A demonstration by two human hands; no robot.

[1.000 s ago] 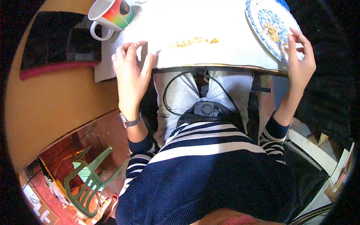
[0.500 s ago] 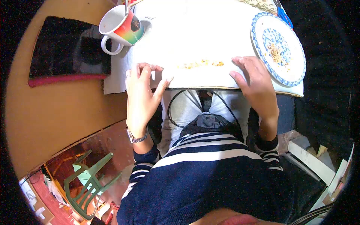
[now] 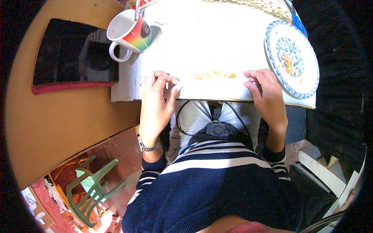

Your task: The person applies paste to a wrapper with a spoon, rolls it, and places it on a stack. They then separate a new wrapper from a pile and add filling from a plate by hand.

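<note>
A row of orange and yellow chopped food bits (image 3: 211, 75) lies on the white surface near its front edge. My left hand (image 3: 157, 97) rests at the row's left end, its thumb and fingertips drawn together. At the right end, my right hand (image 3: 269, 95) curls its fingers towards the thumb. Glare on the white surface hides whatever is between the fingertips of either hand. Close beyond the right hand, a blue-patterned white plate (image 3: 272, 64) holds a small heap of brownish crumbly food (image 3: 290, 65).
A colourful mug (image 3: 136, 35) with a metal handle sticking out stands at the far left. Beside it lies a dark glossy panel (image 3: 74, 54). Pale noodle-like strips (image 3: 260, 9) and blue-handled scissors (image 3: 299, 25) lie at the back. A green chair (image 3: 93, 190) stands on the floor.
The thumb and fingers of both hands have drawn closer together, and my left hand has moved towards the food row. The whole view has shifted slightly.
</note>
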